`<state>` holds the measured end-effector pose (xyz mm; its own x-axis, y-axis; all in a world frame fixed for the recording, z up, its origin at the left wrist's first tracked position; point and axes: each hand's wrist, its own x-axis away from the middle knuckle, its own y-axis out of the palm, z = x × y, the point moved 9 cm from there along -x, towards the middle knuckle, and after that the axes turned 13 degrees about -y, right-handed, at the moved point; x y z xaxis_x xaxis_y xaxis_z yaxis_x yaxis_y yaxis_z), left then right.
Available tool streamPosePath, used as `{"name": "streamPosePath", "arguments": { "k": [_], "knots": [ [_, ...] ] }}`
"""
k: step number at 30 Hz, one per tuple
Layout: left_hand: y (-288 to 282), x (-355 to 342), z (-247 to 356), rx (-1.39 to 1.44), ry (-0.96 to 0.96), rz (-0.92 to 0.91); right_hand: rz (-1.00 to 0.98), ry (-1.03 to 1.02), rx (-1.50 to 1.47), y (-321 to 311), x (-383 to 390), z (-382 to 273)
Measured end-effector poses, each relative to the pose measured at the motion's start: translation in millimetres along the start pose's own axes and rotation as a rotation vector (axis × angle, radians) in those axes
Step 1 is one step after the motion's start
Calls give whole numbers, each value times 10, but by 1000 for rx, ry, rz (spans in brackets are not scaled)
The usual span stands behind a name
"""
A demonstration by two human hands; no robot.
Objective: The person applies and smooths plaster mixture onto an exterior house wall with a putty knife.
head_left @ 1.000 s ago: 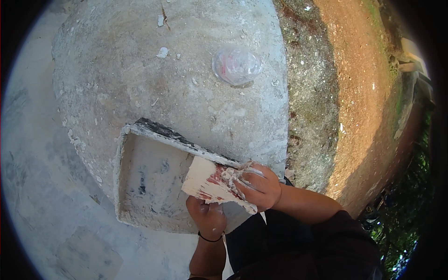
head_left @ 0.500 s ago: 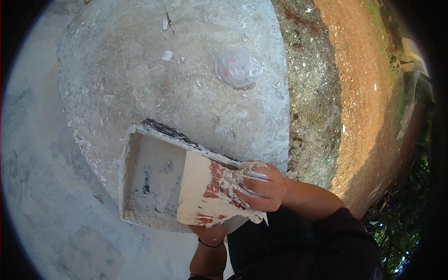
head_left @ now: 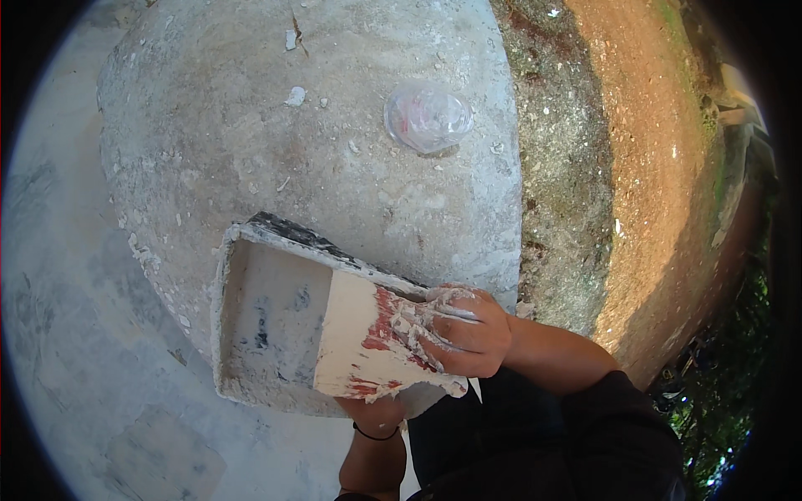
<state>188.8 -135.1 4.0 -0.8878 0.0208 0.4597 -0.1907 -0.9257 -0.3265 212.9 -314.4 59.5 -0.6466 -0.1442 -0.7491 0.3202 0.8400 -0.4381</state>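
Note:
A rectangular mud pan (head_left: 221,326), its rim crusted with dried plaster and its far outer side dark, holds greyish wet plaster. My left hand (head_left: 373,411) supports this pan from below at its near side; its fingers are hidden beneath it. With my right hand (head_left: 464,330), smeared with white plaster, I grip a wide scraper (head_left: 355,334). Cream plaster and red patches cover its broad face. The scraper lies across the right part of the pan, hiding what is under it, and its handle is covered by my fingers.
Beyond the pan, a clear crumpled plastic piece (head_left: 428,117) lies on a rough concrete surface (head_left: 251,150) strewn with white plaster flakes (head_left: 296,96). A strip of mossy ground (head_left: 564,167) and orange soil (head_left: 647,167) runs along the right. Smooth grey floor (head_left: 75,334) lies left.
The scraper has shifted very slightly left over the pan. Both hands keep their hold, and the view has moved a little.

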Motion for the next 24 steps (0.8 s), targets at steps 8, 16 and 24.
{"name": "streamPosePath", "arguments": {
  "k": [8, 16, 24],
  "knots": [
    [61, -104, -28, 150, -37, 17, -25, 32, -6, 92, 128, 31],
    [221, -351, 137, 383, -243, -71, -25, 183, -100, 136, 114, 166],
    [-166, -20, 209, 187, -122, 84, -183, 178, -118, 106, -275, 4]
  ]
}}
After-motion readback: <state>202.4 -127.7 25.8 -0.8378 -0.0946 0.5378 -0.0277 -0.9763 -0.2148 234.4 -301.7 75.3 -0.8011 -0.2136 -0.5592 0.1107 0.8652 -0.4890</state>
